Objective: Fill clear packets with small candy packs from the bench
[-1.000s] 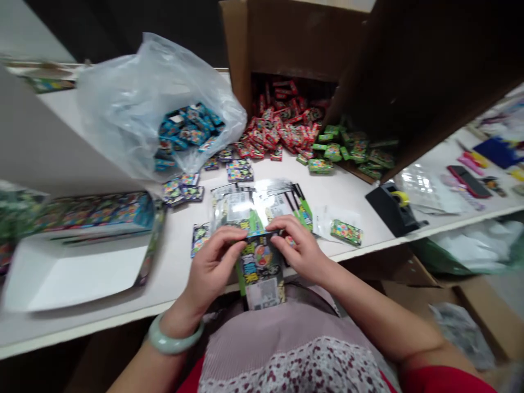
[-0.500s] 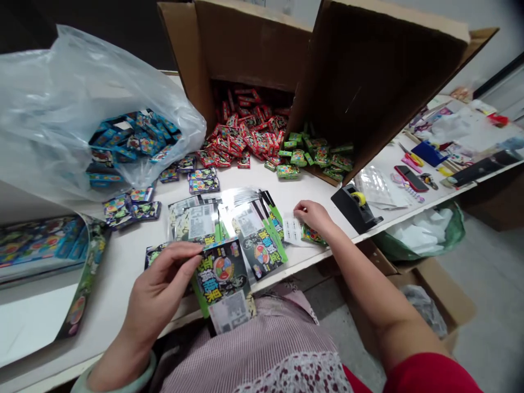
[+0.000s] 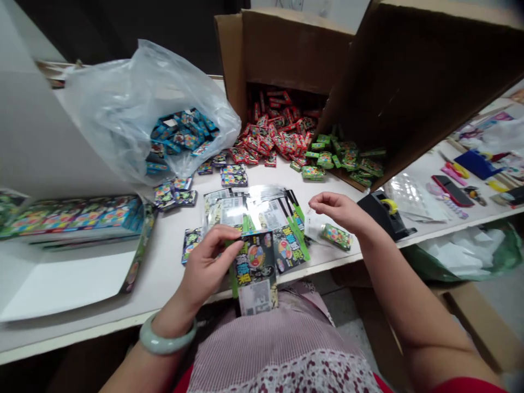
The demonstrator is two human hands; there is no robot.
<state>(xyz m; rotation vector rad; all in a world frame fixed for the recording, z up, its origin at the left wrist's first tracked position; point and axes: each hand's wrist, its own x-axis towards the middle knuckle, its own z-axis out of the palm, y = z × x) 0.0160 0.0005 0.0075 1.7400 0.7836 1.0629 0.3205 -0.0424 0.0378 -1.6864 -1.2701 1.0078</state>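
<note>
My left hand [image 3: 207, 265] pinches the top edge of a black-and-green printed packet [image 3: 254, 267] that hangs over the table's front edge above my lap. My right hand [image 3: 338, 210] hovers to the right of it with thumb and fingertips pressed together; what they hold is too small to see. Just below that hand lie a small green box [image 3: 336, 236] and a clear sheet [image 3: 314, 225]. A fanned pile of the same packets [image 3: 254, 210] lies on the white table [image 3: 164, 273] behind the held one.
A clear plastic bag [image 3: 123, 103] holds blue boxes. A tipped cardboard carton [image 3: 286, 49] spills red boxes [image 3: 278, 136] and green boxes [image 3: 344, 158]. An open display tray [image 3: 73, 218] sits left. A black tape dispenser [image 3: 380, 213] and a phone [image 3: 452, 190] sit right.
My right hand let go of the packet, reached to the sheet beside the green box, and has now lifted with fingers pinched. My left hand keeps the packet.
</note>
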